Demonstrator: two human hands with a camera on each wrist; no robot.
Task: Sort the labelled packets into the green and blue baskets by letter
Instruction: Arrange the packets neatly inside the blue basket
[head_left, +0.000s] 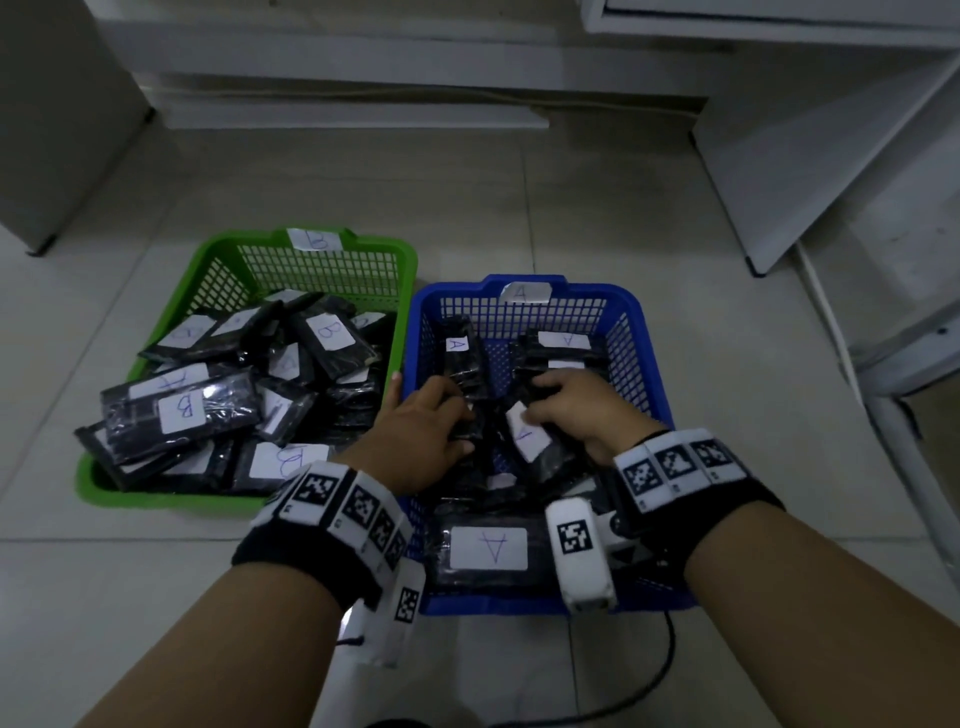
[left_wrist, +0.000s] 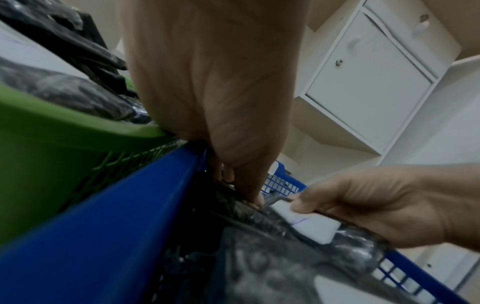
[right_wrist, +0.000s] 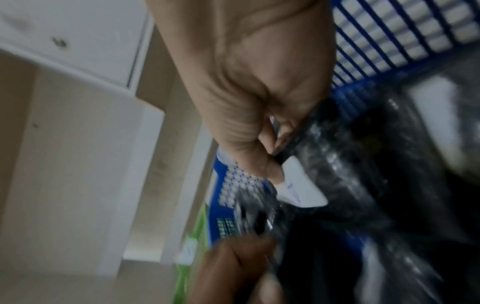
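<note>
Both hands reach into the blue basket (head_left: 655, 374), tagged "A" and holding several black packets with white "A" labels. My right hand (head_left: 540, 410) pinches a black packet by its labelled end (head_left: 527, 434), thumb on the white label (right_wrist: 298, 185). The left hand (head_left: 460, 426) curls its fingers over another dark packet (left_wrist: 233, 203) by the basket's left wall. Left of it stands the green basket (head_left: 156, 499), tagged "B" and piled with black packets (head_left: 182, 410), mostly labelled "B". A large "A" packet (head_left: 488, 548) lies at the blue basket's near end.
The baskets stand side by side on a pale tiled floor (head_left: 571, 208). White cabinets and shelf boards (head_left: 831, 156) line the back and right. A black cable (head_left: 654, 680) trails over the floor in front of the blue basket.
</note>
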